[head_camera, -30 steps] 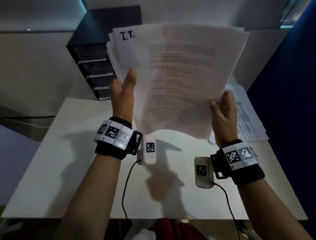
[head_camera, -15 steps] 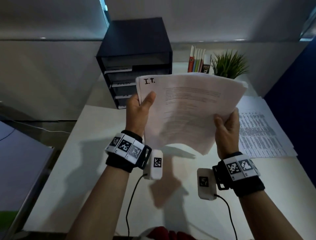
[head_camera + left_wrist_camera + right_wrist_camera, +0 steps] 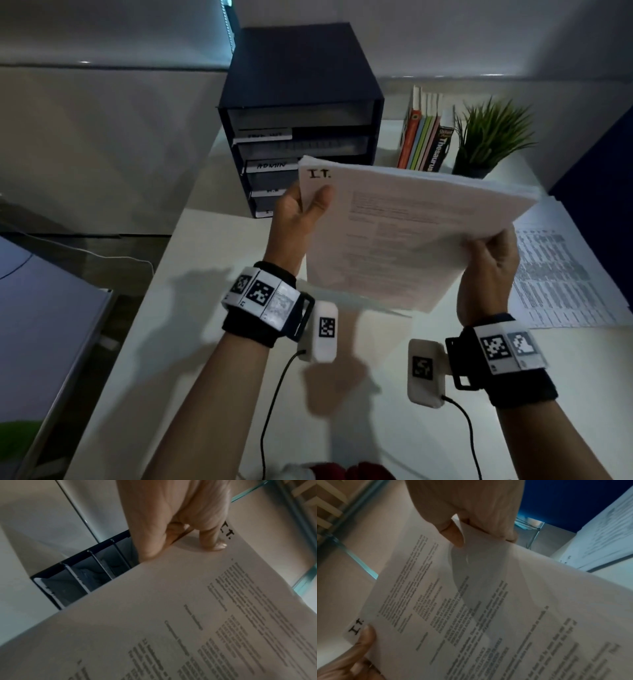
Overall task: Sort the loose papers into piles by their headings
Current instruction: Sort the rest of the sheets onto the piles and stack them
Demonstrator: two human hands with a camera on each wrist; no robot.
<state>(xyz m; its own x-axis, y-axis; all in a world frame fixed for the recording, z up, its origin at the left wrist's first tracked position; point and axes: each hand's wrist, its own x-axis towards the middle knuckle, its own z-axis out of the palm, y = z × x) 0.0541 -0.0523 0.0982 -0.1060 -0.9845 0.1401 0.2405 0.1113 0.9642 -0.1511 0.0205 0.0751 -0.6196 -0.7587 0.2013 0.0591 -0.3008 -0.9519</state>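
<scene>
Two hands [image 3: 301, 216] hold papers [image 3: 404, 233] before organizer [image 3: 301, 116].

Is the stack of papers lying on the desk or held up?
Held up: the stack of papers is above the desk, gripped by the left hand and right hand.

The stack of papers [image 3: 411, 233] at centre frame is thin matt white paper, printed in black; in the right wrist view one sheet lets the print behind show through. The bench [image 3: 212, 342] is smooth, matt white. The drawer unit [image 3: 301, 68] at upper centre looks matt dark plastic with paper labels. The wristbands [image 3: 250, 329] are black cloth carrying matt printed tags, beside smooth white plastic camera housings [image 3: 323, 330]. The book spines [image 3: 428, 144] at upper right look slightly glossy.
</scene>
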